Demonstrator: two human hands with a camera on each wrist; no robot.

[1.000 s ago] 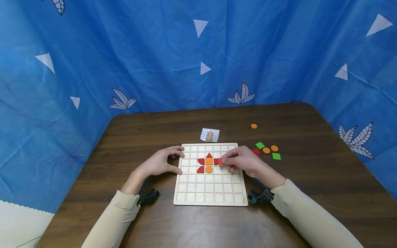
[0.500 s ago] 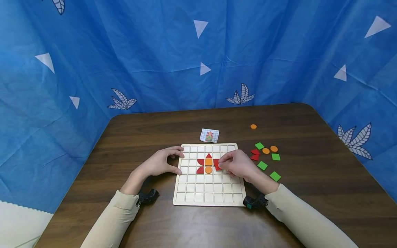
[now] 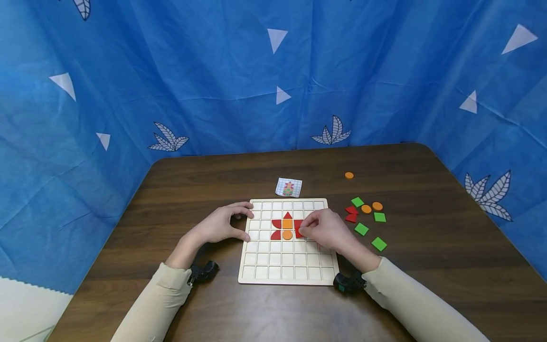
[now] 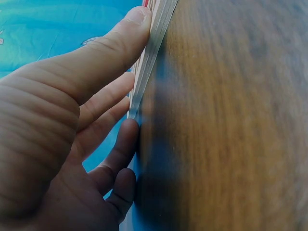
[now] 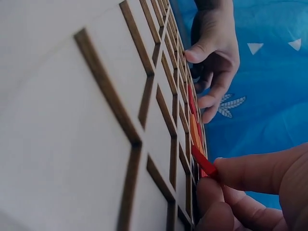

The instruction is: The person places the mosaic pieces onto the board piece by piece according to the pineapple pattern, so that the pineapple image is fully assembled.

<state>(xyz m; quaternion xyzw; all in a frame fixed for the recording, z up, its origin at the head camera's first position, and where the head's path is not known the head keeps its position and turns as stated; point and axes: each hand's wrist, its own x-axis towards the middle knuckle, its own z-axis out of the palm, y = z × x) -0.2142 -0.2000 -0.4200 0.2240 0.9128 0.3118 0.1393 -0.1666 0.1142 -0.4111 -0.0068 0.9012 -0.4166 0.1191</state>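
A pale wooden grid board (image 3: pixel 282 272) lies flat before me. Toward its middle sit a red triangle (image 3: pixel 287 215), an orange square (image 3: pixel 287 223), an orange disc (image 3: pixel 287 235) and red curved-edge tiles (image 3: pixel 276 234). My right hand (image 3: pixel 326 232) pinches a red tile (image 5: pixel 204 161) between thumb and fingers, tilted with its lower edge at the cells right of the orange pieces. Fingers cover part of its outline. My left hand (image 3: pixel 220 223) rests at the board's left rim, thumb and fingertips spread along the edge.
Right of the board lie several green squares (image 3: pixel 379 244), red tiles (image 3: pixel 351 218) and orange discs (image 3: pixel 366 209). Another orange disc (image 3: pixel 349 175) sits farther back. A small printed pattern card (image 3: pixel 288 187) lies behind the board. A blue curtain (image 3: pixel 231 71) hangs beyond the dark wooden table (image 3: pixel 205 180).
My right hand has brought the red tile slightly left and down, close onto the cells beside the orange disc. The left hand has stayed at the rim.
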